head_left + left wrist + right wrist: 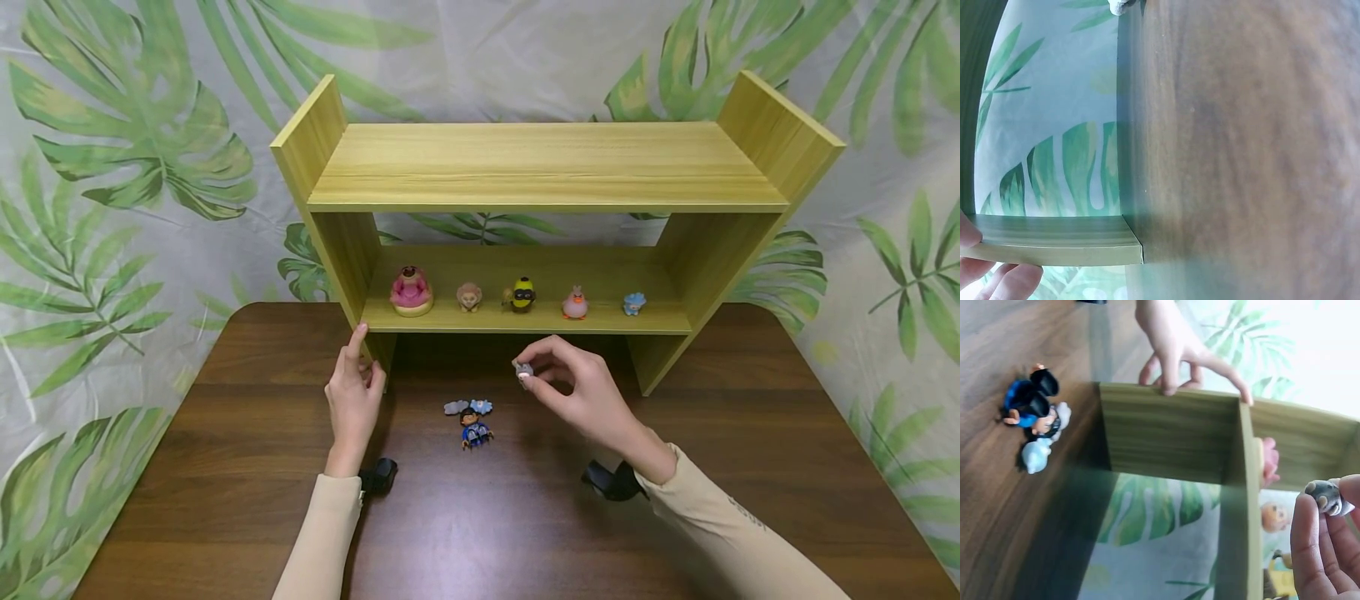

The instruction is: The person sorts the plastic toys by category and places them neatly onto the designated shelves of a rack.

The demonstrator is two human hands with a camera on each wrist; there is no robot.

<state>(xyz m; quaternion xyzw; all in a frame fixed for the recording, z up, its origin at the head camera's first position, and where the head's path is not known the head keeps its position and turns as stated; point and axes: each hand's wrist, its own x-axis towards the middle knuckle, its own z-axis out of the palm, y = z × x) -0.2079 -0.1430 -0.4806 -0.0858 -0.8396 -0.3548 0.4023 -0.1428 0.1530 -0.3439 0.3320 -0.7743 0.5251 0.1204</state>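
Observation:
My right hand (581, 387) pinches a small grey animal figurine (523, 372) between thumb and fingertips, in front of the wooden shelf (547, 206) and just below its middle board's edge. The figurine (1329, 497) shows grey with paler parts in the right wrist view. At the shelf's left side panel my left hand (356, 400) grips the front edge, thumb on one face and fingers on the other, index finger stretched upward. On the middle board stand a pink bear figurine (411, 292), a lion (469, 297), a yellow-and-black figure (522, 295), a pink bird-like figure (575, 303) and a blue figure (633, 304).
On the brown table (247, 467) between the arms lies a toy figure in blue (475, 433). Two small pieces, one grey (454, 407) and one light blue (482, 406), lie by its head. Behind the shelf hangs a leaf-patterned cloth (517, 58).

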